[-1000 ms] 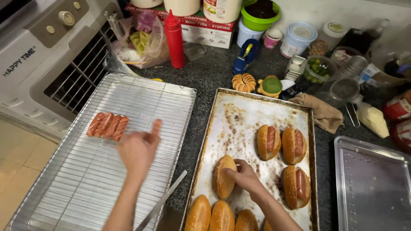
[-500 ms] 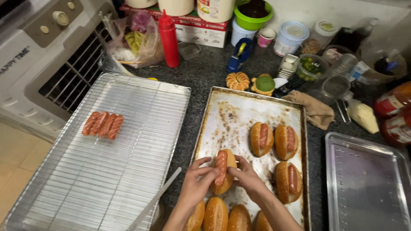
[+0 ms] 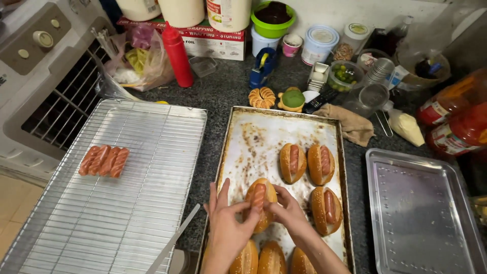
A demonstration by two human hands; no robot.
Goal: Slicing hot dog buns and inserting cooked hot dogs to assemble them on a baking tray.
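Sausage-filled bun sits on the baking tray, fingers of both hands clasping its sides

Red-and-white foil box behind red squeeze bottle

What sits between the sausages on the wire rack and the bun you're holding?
In the head view, bare rack wire, a strip of dark counter, a metal utensil handle and the tray's stained floor separate the sausages from the bun.

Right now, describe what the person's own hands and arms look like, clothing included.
Both are bare: the left hand and right hand wear no gloves, rings or watch that show. The forearms are uncovered too, no sleeves down to the picture's bottom edge. Fingers are slim, nails short and unpainted.
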